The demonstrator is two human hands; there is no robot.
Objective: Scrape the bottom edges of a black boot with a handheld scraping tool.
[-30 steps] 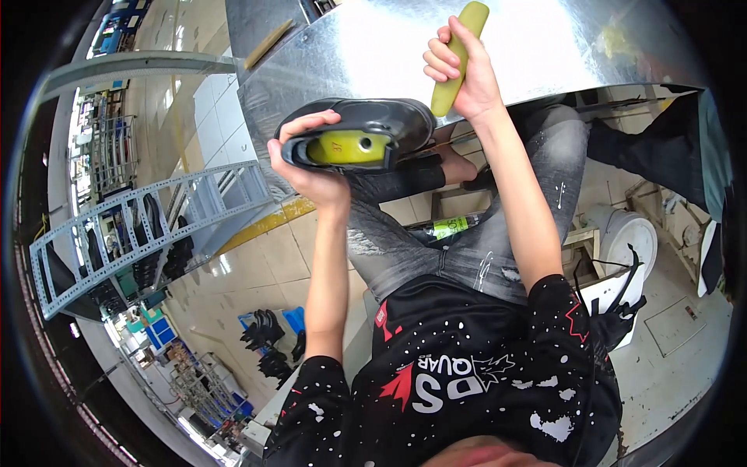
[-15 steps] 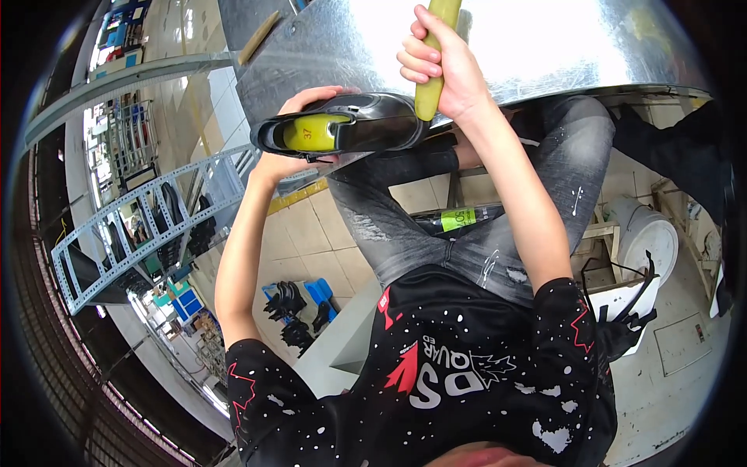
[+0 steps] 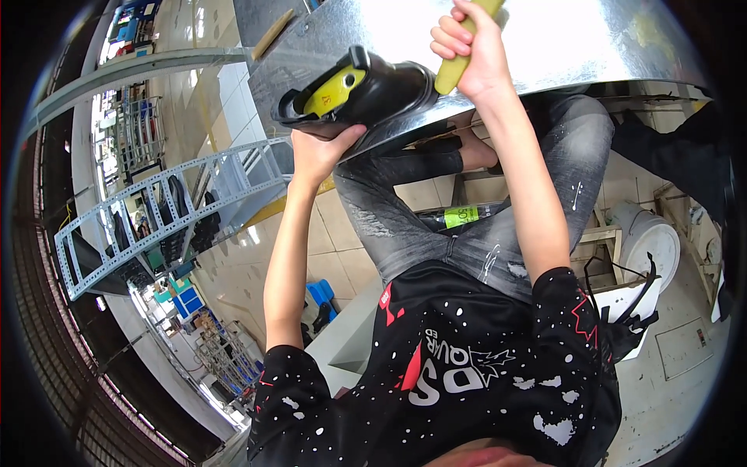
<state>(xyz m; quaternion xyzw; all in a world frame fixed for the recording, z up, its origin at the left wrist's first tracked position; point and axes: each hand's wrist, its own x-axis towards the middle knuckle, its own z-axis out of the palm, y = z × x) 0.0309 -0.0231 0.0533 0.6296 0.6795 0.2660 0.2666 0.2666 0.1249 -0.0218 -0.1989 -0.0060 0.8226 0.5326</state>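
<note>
A glossy black shoe (image 3: 393, 95) is tilted at the metal table's near edge, its toe pointing right. Inside its opening shows a yellow-green shoe last (image 3: 333, 92) with a dark round hole. My left hand (image 3: 320, 149) is closed around the shoe from below, thumb along its near side; the other fingers are hidden beneath it. My right hand (image 3: 484, 56), in a fist, grips a flat yellow-green stick (image 3: 451, 76) with a rounded end. That lower end sits close to the shoe's toe; I cannot tell whether they touch.
The shiny metal table (image 3: 560, 47) spans the top, with a wooden strip (image 3: 272, 35) at its far left. A perforated metal rack (image 3: 163, 187) holding dark shoes stands at left. A white bucket (image 3: 650, 245) is on the right, and a dark bottle (image 3: 459, 216) lies below my legs.
My left hand and the shoe have shifted right, and the shoe has turned, its opening now more tilted. My right hand has moved up and right with the stick.
</note>
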